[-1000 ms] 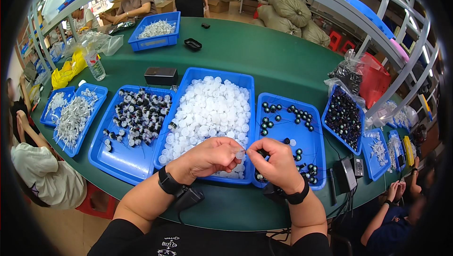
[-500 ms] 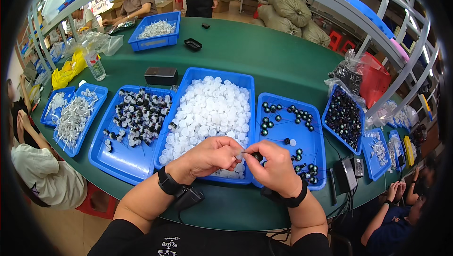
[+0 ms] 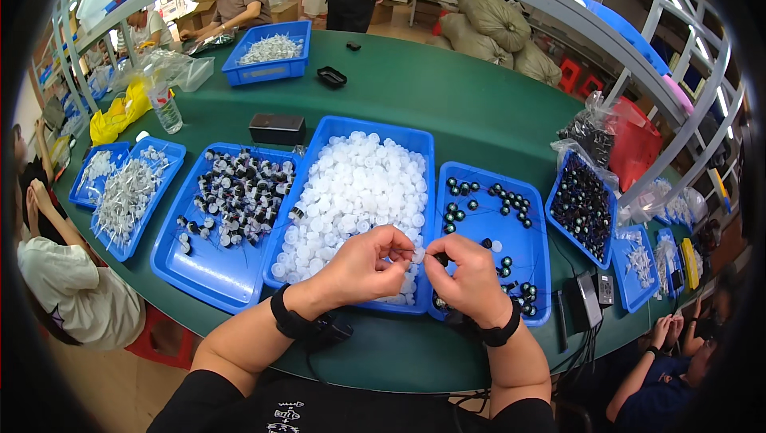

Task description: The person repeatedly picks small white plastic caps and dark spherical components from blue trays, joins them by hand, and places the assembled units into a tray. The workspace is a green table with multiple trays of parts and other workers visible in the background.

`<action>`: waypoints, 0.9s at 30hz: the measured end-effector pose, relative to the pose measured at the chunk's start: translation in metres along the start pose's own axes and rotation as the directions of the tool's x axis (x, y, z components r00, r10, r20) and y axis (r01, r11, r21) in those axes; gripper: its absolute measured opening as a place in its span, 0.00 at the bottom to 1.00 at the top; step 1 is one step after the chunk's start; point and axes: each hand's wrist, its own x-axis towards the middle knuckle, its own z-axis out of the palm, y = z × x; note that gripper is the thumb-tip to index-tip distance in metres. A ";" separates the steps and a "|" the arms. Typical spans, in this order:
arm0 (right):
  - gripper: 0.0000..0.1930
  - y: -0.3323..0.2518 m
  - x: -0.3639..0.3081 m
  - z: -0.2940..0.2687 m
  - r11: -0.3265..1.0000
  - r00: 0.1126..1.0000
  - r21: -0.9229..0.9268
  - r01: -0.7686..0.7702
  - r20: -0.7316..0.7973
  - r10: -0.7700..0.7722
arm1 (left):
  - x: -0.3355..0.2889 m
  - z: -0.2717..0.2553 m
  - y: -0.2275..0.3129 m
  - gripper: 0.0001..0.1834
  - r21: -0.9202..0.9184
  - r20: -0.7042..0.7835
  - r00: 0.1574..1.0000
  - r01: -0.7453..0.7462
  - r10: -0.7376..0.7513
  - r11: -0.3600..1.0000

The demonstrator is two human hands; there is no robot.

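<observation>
My left hand (image 3: pixel 373 264) is closed in a pinch above the front of the middle tray, at a small translucent white plastic cap (image 3: pixel 417 255). My right hand (image 3: pixel 471 275) is closed just beside it, thumb and forefinger pinching a small black wired part (image 3: pixel 441 258) that the fingers mostly hide. The fingertips of both hands nearly meet at the cap. Under my left hand, the middle blue tray (image 3: pixel 431 146) holds a heap of white caps (image 3: pixel 359 186). Below my right hand, another blue tray (image 3: pixel 523 253) holds black parts with shiny round ends and thin wires.
To the left, a blue tray (image 3: pixel 199 277) contains black parts with white caps. Farther left, a tray holds white stick-like pieces (image 3: pixel 132 194). A black box (image 3: pixel 277 127) and a water bottle (image 3: pixel 166 110) stand behind. At right are a tray of dark parts (image 3: pixel 585 202) and a metal frame (image 3: pixel 678 118).
My left hand's fingers have loosened and spread somewhat, and the white cap shows more plainly between the hands. My right hand stays close to it. The view has shifted slightly.
</observation>
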 end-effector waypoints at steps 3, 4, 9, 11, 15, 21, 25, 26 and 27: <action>0.03 -0.001 0.001 0.000 1.000 1.000 -0.009 -0.006 0.019 0.006 | -0.001 0.000 0.001 0.10 0.179 -0.031 0.999 -0.037 0.043 0.983; 0.03 -0.001 0.000 0.000 1.000 1.000 -0.013 -0.007 0.021 0.007 | -0.001 0.000 0.004 0.09 0.253 -0.034 0.998 -0.050 0.060 0.966; 0.07 0.000 -0.001 0.001 0.998 0.998 0.051 -0.036 0.050 0.033 | -0.001 -0.001 0.004 0.05 0.544 0.011 0.955 -0.255 0.297 0.799; 0.08 -0.004 0.001 0.001 0.994 0.998 0.099 -0.049 0.055 0.043 | 0.000 -0.001 0.000 0.05 0.562 -0.005 0.931 -0.300 0.366 0.771; 0.11 -0.005 0.003 0.004 0.990 0.998 0.137 0.013 0.051 -0.020 | 0.000 0.001 0.002 0.04 0.479 -0.012 0.947 -0.277 0.322 0.833; 0.12 0.005 0.003 -0.004 0.996 0.997 0.078 0.046 0.053 -0.050 | -0.001 -0.005 0.008 0.04 0.495 0.012 0.960 -0.248 0.279 0.832; 0.12 0.003 0.003 -0.003 0.994 0.995 0.102 0.026 0.090 -0.036 | 0.003 -0.009 0.013 0.04 0.563 0.054 0.928 -0.333 0.369 0.756; 0.13 0.002 0.003 -0.002 0.994 0.992 0.078 0.081 0.088 -0.088 | 0.003 -0.009 0.013 0.04 0.570 0.042 0.918 -0.346 0.394 0.745; 0.13 0.002 0.004 0.000 0.989 0.986 0.055 0.137 0.089 -0.141 | 0.002 -0.008 0.014 0.04 0.505 0.056 0.960 -0.263 0.273 0.822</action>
